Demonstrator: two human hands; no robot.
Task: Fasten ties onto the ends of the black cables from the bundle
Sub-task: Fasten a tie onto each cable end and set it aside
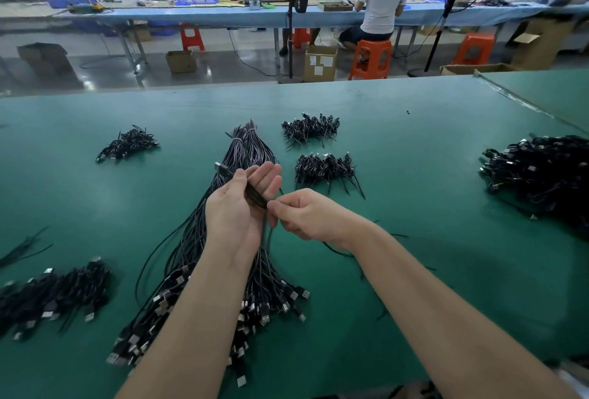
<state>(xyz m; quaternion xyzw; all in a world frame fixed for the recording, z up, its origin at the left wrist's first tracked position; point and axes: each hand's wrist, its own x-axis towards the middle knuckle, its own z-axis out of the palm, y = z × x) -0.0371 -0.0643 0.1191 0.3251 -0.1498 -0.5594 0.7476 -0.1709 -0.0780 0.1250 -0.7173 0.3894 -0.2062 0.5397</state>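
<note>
A long bundle of black cables (248, 150) lies on the green table (414, 150), tied near its far end, its USB plugs fanned out toward me. My left hand (237, 207) is palm-up above the bundle, with a folded black cable (255, 195) lying across the palm under the thumb; that cable's plug (221, 168) sticks out past the thumb. My right hand (299, 215) pinches the near end of this folded cable with thumb and fingertips. Whether a tie is between the fingers is too small to tell.
Small heaps of coiled black cables lie at the far left (127, 143), far centre (310, 127) and centre right (325, 169). A big heap (541, 175) fills the right edge, another (54, 293) the near left. Loose ties (22, 249) lie at left. A seated person (381, 0) works beyond.
</note>
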